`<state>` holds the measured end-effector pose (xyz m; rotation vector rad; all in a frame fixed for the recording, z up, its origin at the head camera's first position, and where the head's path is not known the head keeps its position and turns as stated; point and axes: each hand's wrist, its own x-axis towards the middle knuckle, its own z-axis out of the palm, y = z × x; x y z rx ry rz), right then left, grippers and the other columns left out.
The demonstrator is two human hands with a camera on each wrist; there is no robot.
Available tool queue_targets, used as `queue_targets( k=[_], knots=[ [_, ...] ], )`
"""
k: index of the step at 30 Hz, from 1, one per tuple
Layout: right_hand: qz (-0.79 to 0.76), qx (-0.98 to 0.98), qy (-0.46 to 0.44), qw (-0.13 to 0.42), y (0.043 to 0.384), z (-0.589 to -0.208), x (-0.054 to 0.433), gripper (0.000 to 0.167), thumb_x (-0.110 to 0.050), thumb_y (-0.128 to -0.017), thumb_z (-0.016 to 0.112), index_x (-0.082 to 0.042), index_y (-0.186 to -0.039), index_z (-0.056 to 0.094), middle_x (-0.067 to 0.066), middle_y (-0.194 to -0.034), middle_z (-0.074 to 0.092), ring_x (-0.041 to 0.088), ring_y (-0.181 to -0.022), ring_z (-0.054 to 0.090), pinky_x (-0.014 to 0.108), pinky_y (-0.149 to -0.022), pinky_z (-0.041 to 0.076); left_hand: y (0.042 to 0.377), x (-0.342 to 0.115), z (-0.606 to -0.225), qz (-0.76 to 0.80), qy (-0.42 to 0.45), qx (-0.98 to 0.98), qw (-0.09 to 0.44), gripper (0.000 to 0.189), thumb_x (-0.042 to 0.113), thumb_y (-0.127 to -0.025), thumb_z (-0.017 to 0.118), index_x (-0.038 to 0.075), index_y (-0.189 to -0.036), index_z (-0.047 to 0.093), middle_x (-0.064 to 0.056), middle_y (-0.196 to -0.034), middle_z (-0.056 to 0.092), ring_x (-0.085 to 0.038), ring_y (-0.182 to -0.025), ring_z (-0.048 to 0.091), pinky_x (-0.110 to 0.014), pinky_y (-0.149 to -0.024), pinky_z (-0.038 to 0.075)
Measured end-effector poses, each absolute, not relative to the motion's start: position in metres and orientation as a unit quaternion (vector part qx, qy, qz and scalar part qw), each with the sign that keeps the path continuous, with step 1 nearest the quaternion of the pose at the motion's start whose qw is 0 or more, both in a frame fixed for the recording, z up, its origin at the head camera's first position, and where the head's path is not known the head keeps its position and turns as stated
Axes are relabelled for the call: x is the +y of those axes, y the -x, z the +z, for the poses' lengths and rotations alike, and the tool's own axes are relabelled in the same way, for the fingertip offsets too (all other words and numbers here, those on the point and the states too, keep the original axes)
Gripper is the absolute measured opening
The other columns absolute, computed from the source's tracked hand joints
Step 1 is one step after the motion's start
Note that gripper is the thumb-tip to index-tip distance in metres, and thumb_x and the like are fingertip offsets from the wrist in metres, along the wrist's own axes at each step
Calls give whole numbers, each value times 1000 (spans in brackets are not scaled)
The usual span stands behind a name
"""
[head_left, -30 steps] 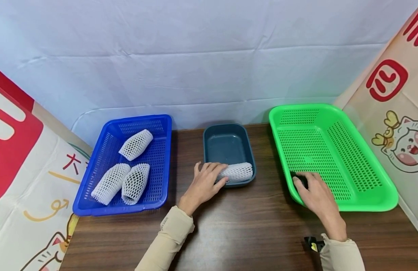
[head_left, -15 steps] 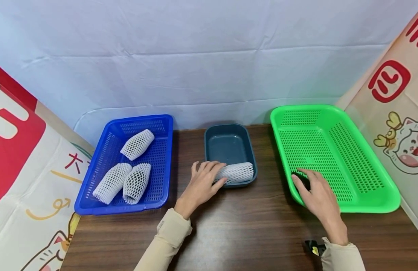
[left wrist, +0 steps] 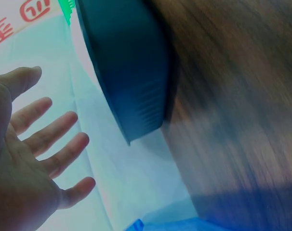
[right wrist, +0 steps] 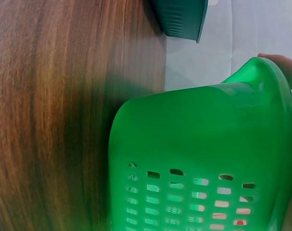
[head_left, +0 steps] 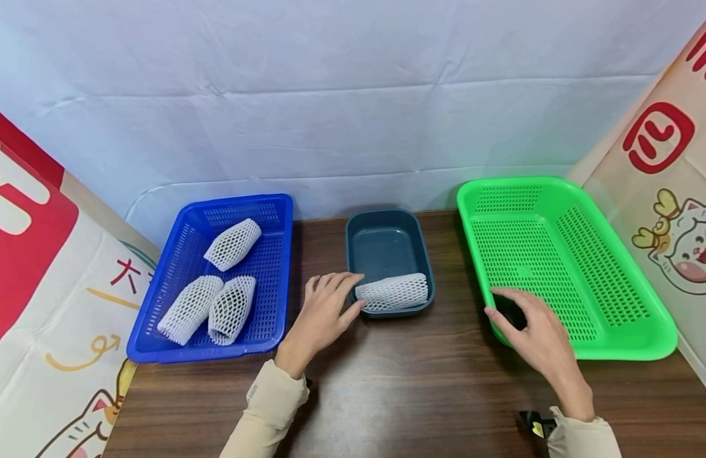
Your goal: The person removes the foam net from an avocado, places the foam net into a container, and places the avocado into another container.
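In the dark teal tray (head_left: 387, 248) lies a white foam net sleeve (head_left: 395, 291), across its near end. My left hand (head_left: 318, 315) hovers at the tray's left near corner, fingers spread beside the sleeve's end. The left wrist view shows that hand (left wrist: 30, 154) with nothing in its fingers. At the green basket's (head_left: 622, 348) near left corner is my right hand (head_left: 533, 331), its thumb by the rim. A dark, smooth object (head_left: 510, 312) shows between thumb and forefinger, inside the corner; its kind is hidden. In the right wrist view the basket wall covers most of that hand.
A blue basket (head_left: 207, 355) at the left holds several white foam net sleeves (head_left: 233, 245). Brown wooden table (head_left: 387, 394) lies between the containers and in front of them. A pale cloth (head_left: 353, 127) hangs behind, with printed panels at both sides.
My left hand has drawn back left from the foam net sleeve, which now shows its full length. My right thumb and fingers have spread away from the dark object.
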<state>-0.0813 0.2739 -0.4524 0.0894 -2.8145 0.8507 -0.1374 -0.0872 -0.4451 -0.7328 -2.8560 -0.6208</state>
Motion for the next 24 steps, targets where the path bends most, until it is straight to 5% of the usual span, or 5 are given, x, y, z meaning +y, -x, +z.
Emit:
queue_targets(
  k=[24],
  knots=[
    [303, -943, -28, 133, 79, -454, 271, 38, -34, -87, 75, -18, -121, 69, 14, -126, 67, 43, -119, 56, 60, -85, 43, 130, -147, -440, -242, 200, -939, 139, 43, 23, -93, 68, 10, -133, 59, -16, -132, 59, -36, -125, 53, -60, -103, 39]
  ],
)
